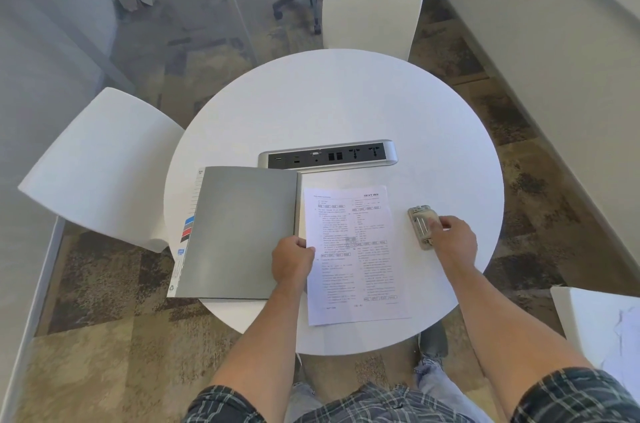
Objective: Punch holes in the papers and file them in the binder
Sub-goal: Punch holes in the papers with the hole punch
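Observation:
A grey binder [239, 232] lies open on the left of the round white table [346, 104], its inner cover facing up. To its right lies a printed paper sheet [360, 270], overhanging the table's near edge. My left hand [292, 260] pinches the sheet's left edge beside the binder's spine. A small metal hole punch [420, 225] sits to the right of the sheet. My right hand [452, 237] rests on the punch, fingers curled over its right side.
A silver power and data socket strip [327, 155] is set into the table just behind the binder. White chairs stand at the left [100, 166] and the far side [374, 3]. More white papers [620, 329] lie at the lower right.

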`<state>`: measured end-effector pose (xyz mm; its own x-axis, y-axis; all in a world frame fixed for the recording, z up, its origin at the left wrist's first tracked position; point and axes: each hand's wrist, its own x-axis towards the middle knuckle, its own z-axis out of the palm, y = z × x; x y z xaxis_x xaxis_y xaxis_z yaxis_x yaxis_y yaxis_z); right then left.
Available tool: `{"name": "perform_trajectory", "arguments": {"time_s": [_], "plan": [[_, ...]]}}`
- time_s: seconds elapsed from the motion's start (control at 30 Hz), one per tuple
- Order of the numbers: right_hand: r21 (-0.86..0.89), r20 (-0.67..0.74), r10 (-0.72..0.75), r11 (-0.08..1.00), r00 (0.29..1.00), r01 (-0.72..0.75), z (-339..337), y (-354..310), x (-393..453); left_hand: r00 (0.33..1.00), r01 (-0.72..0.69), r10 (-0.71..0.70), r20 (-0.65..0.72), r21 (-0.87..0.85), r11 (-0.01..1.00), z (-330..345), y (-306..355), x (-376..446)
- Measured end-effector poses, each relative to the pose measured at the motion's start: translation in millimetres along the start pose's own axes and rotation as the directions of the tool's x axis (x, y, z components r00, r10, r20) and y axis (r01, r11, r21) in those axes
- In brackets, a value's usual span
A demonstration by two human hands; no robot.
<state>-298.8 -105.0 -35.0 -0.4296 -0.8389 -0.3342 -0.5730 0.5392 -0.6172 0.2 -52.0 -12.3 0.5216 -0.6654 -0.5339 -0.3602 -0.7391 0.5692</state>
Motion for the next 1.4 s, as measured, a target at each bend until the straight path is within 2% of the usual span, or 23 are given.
{"name": "perform_trajectory", "arguments": {"time_s": [0.27, 0.47, 0.83, 1.07, 1.3, 1.4], "plan": [[0.100, 0.137, 0.019, 0.994, 0.990, -0.033, 0, 2, 7, 0.998, 0.057, -0.053, 0.037, -0.122, 0.991, 0, -11, 3], [0.263, 0.215, 0.097, 0.953, 0.972, -0.154, -10, 5, 20, 0.989, 0.136, -0.119, 0.091, -0.207, 0.969, 5, -14, 8], [0.229, 0.187, 0.006, 0.972, 0.982, -0.050, -11, -5, 10, 0.981, 0.170, -0.133, 0.141, -0.292, 0.941, 12, 0, 20], [0.193, 0.234, -0.035, 0.981, 0.972, -0.012, -6, -5, 9, 0.968, 0.244, -0.213, 0.133, -0.289, 0.926, 8, -13, 31], [0.324, 0.357, 0.058, 0.929, 0.932, -0.182, -5, -4, 13, 0.958, 0.285, -0.256, 0.131, -0.309, 0.907, 3, -20, 30], [0.326, 0.377, 0.092, 0.918, 0.922, -0.225, -5, -6, 17, 0.962, 0.269, -0.240, 0.128, -0.312, 0.911, 6, -20, 33]]}}
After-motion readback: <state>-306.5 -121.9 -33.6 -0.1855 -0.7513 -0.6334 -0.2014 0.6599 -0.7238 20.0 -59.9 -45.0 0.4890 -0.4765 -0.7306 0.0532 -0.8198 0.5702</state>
